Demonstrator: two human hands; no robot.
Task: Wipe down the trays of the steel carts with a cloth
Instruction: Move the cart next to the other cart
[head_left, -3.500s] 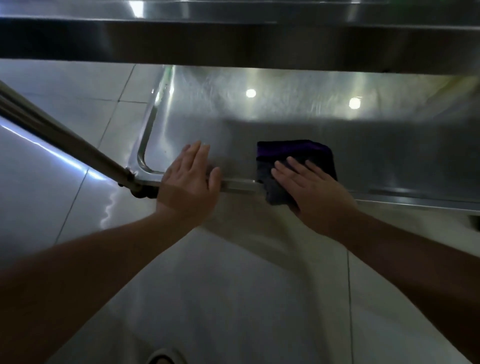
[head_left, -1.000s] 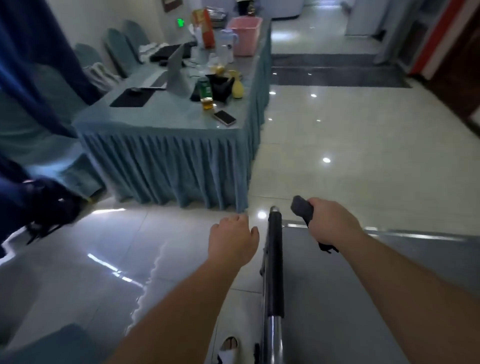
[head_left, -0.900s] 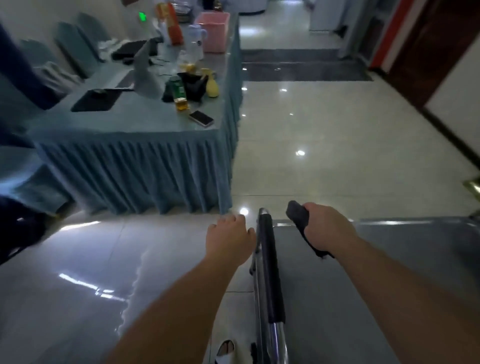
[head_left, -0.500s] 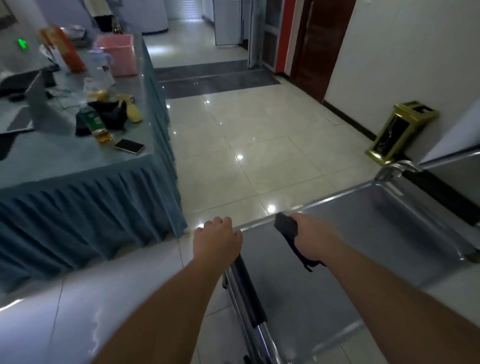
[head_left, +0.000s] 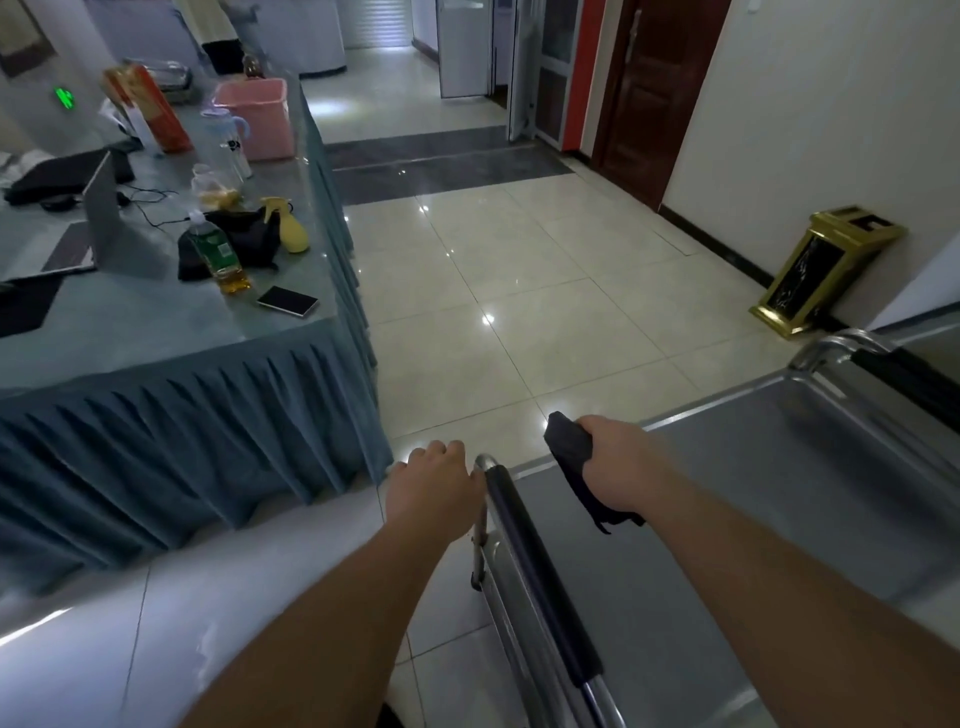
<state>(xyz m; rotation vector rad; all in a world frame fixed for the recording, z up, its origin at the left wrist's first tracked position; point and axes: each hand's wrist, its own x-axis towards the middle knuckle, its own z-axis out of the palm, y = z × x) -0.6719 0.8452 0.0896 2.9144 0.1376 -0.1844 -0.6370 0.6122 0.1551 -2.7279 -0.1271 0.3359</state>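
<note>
The steel cart's top tray (head_left: 789, 467) fills the lower right. Its black-padded handle (head_left: 535, 571) runs from the bottom centre up to a bend between my hands. My right hand (head_left: 618, 473) hovers over the tray's near-left corner and grips a folded dark cloth (head_left: 569, 454), which sticks out above and below my fist. My left hand (head_left: 431, 488) sits just left of the handle's bend with loosely curled fingers, its thumb side against the bar, holding nothing. A second padded handle (head_left: 904, 374) closes the tray's far end.
A table with a pleated blue skirt (head_left: 171, 415) stands close on the left, carrying a phone (head_left: 287, 301), an oil bottle (head_left: 221, 254), a yellow spray bottle (head_left: 291, 228), a laptop and a pink bin (head_left: 257, 117). A gold waste bin (head_left: 826, 270) stands by the right wall. Glossy tiled floor lies ahead.
I have risen from the lower shelf, where my right hand pressed the cloth on the rim, to above the top tray. My view has swung right; the right hand now carries the bunched cloth.
</note>
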